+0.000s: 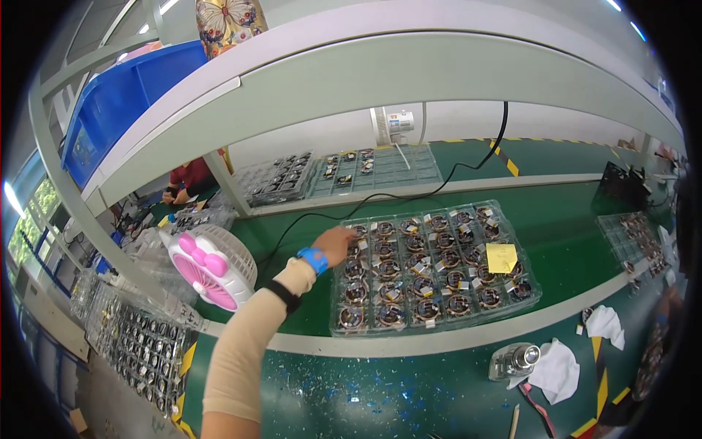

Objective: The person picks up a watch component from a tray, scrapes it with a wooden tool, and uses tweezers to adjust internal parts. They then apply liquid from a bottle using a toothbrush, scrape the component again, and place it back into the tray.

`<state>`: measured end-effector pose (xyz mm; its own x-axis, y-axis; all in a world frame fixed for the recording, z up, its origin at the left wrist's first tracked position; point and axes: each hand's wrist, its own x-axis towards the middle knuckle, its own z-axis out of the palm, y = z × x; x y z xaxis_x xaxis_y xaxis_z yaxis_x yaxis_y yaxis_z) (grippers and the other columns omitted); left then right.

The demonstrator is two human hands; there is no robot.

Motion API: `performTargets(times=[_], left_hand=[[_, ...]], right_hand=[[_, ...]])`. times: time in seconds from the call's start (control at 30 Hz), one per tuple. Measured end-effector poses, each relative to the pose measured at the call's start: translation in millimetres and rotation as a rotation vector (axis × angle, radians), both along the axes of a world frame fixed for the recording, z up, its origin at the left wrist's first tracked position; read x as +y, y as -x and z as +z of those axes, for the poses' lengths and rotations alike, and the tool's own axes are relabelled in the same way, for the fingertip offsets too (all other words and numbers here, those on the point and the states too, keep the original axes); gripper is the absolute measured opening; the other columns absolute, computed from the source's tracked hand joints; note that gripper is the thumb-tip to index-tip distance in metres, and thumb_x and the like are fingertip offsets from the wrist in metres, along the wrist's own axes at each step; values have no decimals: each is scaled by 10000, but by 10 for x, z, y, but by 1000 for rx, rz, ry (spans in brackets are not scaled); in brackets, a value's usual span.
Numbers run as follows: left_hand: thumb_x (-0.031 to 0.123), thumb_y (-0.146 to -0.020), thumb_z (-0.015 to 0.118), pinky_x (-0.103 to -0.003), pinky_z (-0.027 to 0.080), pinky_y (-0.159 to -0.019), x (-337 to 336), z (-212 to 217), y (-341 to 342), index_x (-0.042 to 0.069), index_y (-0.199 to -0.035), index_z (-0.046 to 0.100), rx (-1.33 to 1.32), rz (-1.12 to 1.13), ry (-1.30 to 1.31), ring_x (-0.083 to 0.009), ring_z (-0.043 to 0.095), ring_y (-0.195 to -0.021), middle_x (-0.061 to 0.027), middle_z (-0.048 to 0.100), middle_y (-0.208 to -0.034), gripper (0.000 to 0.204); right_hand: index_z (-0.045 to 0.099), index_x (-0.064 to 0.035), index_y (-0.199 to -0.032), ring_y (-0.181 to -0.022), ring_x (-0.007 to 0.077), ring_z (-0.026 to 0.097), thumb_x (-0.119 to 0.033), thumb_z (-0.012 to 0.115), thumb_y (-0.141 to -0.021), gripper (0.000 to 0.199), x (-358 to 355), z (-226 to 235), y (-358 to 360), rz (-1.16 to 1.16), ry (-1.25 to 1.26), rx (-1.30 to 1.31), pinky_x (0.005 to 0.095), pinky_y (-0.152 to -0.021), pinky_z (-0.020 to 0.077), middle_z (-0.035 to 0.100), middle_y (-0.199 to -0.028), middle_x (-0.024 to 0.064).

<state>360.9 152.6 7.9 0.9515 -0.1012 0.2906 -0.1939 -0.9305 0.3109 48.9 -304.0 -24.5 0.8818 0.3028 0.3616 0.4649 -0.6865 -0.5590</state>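
Note:
My left hand reaches over the far left corner of a clear plastic tray. Its fingers are bent and drawn together at a corner compartment, and whatever they pinch is too small to make out. Round circuit board assemblies with wires and small white tags fill the tray's compartments. A yellow sticky note lies over the ones on the right side. My left arm wears a beige sleeve, a black band and a blue wrist strap. My right hand is out of view.
A pink and white fan stands left of the tray. Black cable runs behind it. Nearer are a glass bottle, white cloth, tweezers and blue scraps. A shelf crosses overhead. Another person's patterned sleeve is at right.

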Motion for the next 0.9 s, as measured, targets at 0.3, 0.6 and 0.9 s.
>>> performTargets(times=[0.3,0.6,0.9], left_hand=[[145,-886,552,-448,527,-886,-258,-364,-793,47,-1035,670,114,557,-180,-359,635,-1068,-190,667,-1076,214],[101,-838,591,-459,533,-811,28,-455,-630,81,-935,666,-40,459,-322,-362,663,-924,-158,684,-910,124],[115,-859,542,-484,500,-819,3,-105,-600,85,-896,677,-229,195,169,-397,632,-917,-191,674,-935,144]], right_hand=[[630,-38,-980,-812,336,583,-48,702,-823,173,42,44,12,-79,46,94,419,-714,477,614,-896,146],[626,-19,-1009,-881,349,590,15,676,-827,192,-5,51,89,-25,-49,-23,414,-768,489,612,-985,168],[466,-51,-1210,-986,274,588,-344,614,-963,411,-427,1800,-170,490,-961,343,405,-829,517,520,-1150,171]])
